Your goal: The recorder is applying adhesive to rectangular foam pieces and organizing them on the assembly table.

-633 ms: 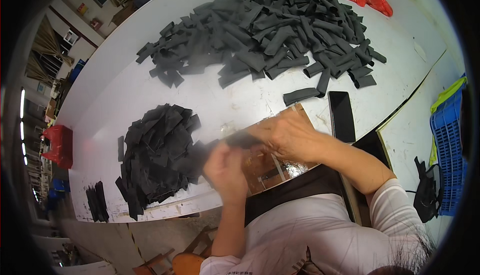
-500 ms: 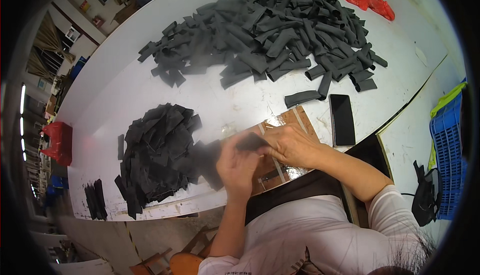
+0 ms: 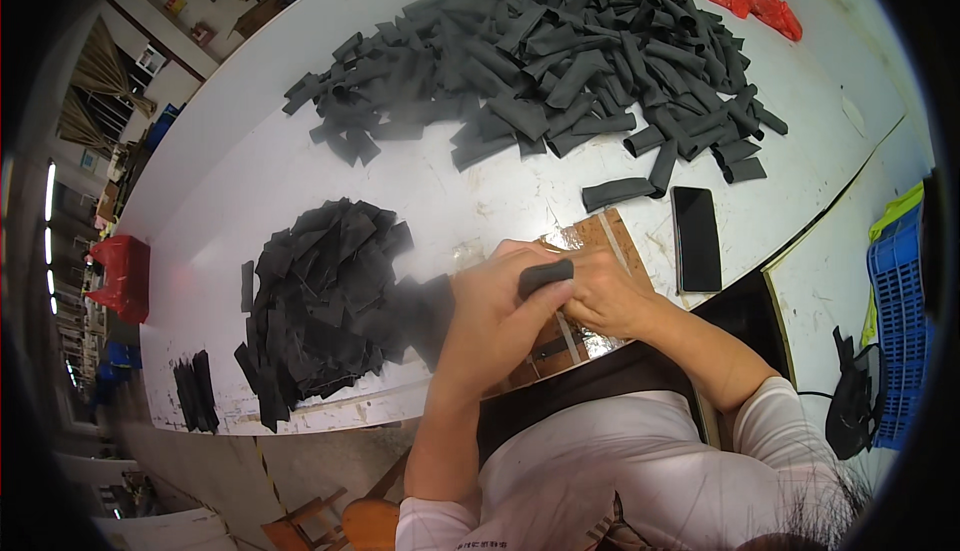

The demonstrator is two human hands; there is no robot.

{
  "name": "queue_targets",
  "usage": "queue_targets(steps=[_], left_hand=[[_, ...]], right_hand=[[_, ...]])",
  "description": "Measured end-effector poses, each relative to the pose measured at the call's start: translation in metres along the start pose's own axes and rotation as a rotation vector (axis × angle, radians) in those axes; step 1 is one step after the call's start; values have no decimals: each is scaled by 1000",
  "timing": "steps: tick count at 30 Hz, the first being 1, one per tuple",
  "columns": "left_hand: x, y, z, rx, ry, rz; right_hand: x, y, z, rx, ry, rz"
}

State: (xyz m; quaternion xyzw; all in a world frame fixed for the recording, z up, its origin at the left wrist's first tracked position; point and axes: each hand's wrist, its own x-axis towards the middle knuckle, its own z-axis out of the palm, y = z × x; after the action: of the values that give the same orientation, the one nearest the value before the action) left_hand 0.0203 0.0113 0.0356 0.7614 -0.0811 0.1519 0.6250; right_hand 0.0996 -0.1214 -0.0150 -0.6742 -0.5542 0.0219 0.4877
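Observation:
Above a brown wooden board (image 3: 625, 238) with pale strips, my two hands meet around a short dark grey fabric tube (image 3: 546, 276). My left hand (image 3: 497, 301) is closed on it, the thumb pressed along its lower edge. Curled fingers of my right hand (image 3: 606, 297) grip it from the other side; their tips are partly hidden. Just left of my hands lies a heap of flat black fabric pieces (image 3: 325, 301), its nearest part blurred. Beyond, a broad pile of dark grey fabric tubes (image 3: 560, 76) spreads over the white table (image 3: 230, 181).
Right of the board lies a smartphone (image 3: 697, 241). A red plastic bag (image 3: 750, 3) is at the far right, and a red container (image 3: 120, 279) stands at the left edge. Beside the table on the right are a blue crate (image 3: 898, 326) and a black bag (image 3: 855, 401).
My left hand has moved up and right, closer to my right hand. The dark fabric has shifted right and now sits between both hands. The view has shifted slightly.

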Motion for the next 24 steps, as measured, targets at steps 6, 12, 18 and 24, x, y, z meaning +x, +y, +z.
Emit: queue_targets(steps=[6,12,18,24], left_hand=[[-3,-2,9,161,134,-156],[-14,3,13,-5,370,13],[-22,-12,4,-765,429,-9],[-28,-20,3,-255,544,110]], right_hand=[[3,3,1,-15,-178,280],[20,-16,-17,-40,-173,191],[16,-11,-4,-128,-333,278],[27,-26,-22,-219,-348,201]])
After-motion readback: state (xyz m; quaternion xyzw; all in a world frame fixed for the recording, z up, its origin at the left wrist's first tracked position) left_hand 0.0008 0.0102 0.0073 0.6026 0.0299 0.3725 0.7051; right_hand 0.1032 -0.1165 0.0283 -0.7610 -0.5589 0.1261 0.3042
